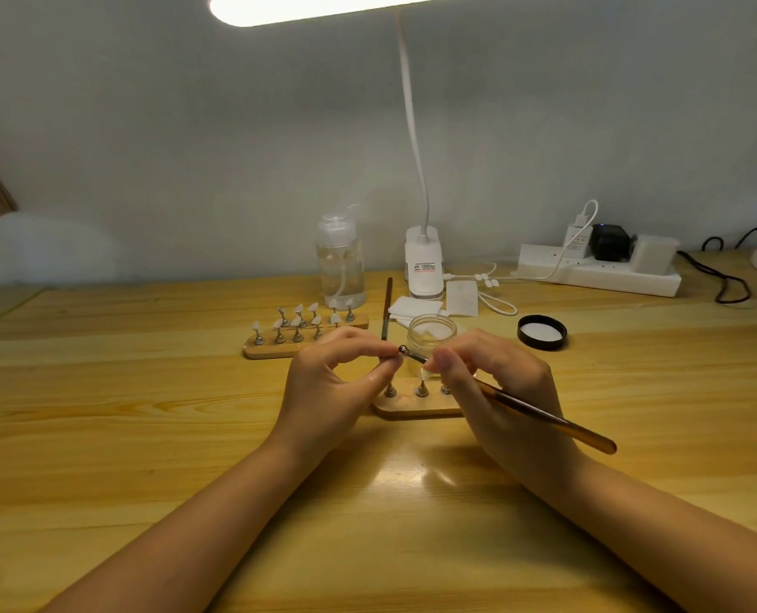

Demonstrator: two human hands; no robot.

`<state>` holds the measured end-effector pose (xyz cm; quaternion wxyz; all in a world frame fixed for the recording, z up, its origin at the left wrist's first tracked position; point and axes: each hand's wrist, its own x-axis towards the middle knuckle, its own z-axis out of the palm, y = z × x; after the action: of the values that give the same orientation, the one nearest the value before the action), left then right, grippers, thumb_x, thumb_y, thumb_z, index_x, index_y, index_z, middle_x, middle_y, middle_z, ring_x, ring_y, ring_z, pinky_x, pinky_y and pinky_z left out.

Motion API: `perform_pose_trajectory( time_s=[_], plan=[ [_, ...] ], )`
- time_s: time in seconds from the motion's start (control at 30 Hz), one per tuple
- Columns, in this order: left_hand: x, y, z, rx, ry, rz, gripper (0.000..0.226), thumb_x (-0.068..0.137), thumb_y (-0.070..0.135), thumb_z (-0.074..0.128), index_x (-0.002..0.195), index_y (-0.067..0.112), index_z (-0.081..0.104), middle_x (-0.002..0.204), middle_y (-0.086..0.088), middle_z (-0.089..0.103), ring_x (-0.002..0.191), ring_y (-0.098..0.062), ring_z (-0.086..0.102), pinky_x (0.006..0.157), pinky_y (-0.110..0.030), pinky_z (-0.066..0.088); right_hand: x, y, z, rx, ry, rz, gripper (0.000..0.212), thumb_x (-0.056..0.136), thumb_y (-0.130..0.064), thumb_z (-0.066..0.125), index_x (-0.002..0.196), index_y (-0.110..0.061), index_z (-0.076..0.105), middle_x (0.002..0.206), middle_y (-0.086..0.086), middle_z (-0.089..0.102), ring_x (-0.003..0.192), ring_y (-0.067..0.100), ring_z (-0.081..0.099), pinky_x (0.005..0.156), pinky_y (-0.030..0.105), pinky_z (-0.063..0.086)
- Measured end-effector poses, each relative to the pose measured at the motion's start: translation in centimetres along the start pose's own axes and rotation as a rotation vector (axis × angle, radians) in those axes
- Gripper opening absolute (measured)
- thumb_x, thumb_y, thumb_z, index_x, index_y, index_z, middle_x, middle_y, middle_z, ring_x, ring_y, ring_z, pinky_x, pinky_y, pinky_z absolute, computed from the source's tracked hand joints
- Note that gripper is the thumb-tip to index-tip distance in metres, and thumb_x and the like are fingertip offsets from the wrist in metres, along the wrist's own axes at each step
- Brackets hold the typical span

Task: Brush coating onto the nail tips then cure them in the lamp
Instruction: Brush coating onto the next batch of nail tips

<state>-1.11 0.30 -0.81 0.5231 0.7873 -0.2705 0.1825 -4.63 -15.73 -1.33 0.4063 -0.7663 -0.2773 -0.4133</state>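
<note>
Pale wall fills the upper half of the frame, and below it a yellow wooden worktop (146, 435) runs across the lower half. At the top centre a lit desk lamp (423, 267) shines down, its white neck dropping to a clip base just right of centre. Left of that base stands a clear pump bottle (340, 263). At the right edge of the middle band lies a white power strip (598, 272) with plugs and cables. A black jar lid (541, 332) sits on the worktop, right of centre, apart from the open glass jar (431, 334) at centre. White wipes (416, 309) lie just behind the jar.

Left of centre a wooden stand (306, 336) carries two rows of pale nail tips (297, 320) on metal holders. A second wooden stand (416, 407) lies between the two hands, with three metal holders showing (the rest is hidden behind the right hand).

The left hand (332, 382) is closed in a pinch, thumb and forefinger gripping a small holder piece (402, 348) raised above the near stand; whether a nail tip sits on it is too small to tell. The right hand (496, 382) is closed around a brown brush (545, 418), its handle slanting toward the lower right and its tip meeting the pinched piece. A second dark brush (387, 307) lies on the worktop behind the hands.
</note>
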Motion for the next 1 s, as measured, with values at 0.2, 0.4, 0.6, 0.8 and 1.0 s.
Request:
perform_pose_trajectory(
  time_s=[0.2,0.4,0.6,0.8,1.0],
  plan=[
    [0.19,0.00,0.13,0.002,0.004,-0.017,0.021,0.074,0.005,0.070,0.087,0.021,0.068,0.084,0.008,0.065,0.084,-0.003,0.059,0.074,-0.009,0.045,0.21,0.11,0.36,0.036,0.052,0.029,0.034,0.090,-0.021,0.042,0.072,-0.001,0.064,0.068,-0.003,0.059,0.064,0.005,0.057,0.058,0.013,0.046],
    [0.21,-0.05,0.12,0.014,-0.003,-0.019,0.023,0.074,0.006,0.070,0.086,0.026,0.066,0.083,0.008,0.064,0.083,-0.002,0.058,0.074,-0.009,0.045,0.18,-0.05,0.29,0.045,0.053,0.071,0.029,0.088,-0.020,0.043,0.074,-0.005,0.064,0.066,-0.002,0.061,0.063,0.003,0.057,0.056,0.014,0.045],
    [0.00,-0.02,-0.01,0.010,-0.004,-0.037,0.024,0.074,0.006,0.071,0.085,0.027,0.066,0.083,0.009,0.064,0.084,-0.002,0.058,0.075,-0.008,0.044,0.00,-0.06,0.09,0.124,0.078,0.137,0.031,0.089,-0.025,0.040,0.074,-0.009,0.061,0.067,-0.014,0.055,0.064,0.000,0.056,0.057,0.010,0.043],
    [0.03,-0.01,-0.02,0.002,-0.010,-0.043,0.024,0.074,0.007,0.071,0.084,0.028,0.066,0.083,0.008,0.065,0.082,-0.002,0.058,0.076,-0.013,0.047,0.00,-0.06,0.09,0.154,0.058,0.168,0.030,0.088,-0.026,0.041,0.072,-0.011,0.061,0.065,-0.010,0.057,0.062,0.000,0.057,0.056,0.010,0.043],
    [0.28,0.06,0.20,0.007,-0.018,-0.047,0.024,0.074,0.006,0.071,0.084,0.028,0.066,0.082,0.008,0.065,0.080,-0.003,0.058,0.076,-0.014,0.047,0.25,-0.03,0.20,0.128,0.069,0.180,0.024,0.088,-0.022,0.045,0.075,-0.011,0.061,0.068,-0.013,0.057,0.065,0.000,0.057,0.059,0.010,0.043]
  ],
)
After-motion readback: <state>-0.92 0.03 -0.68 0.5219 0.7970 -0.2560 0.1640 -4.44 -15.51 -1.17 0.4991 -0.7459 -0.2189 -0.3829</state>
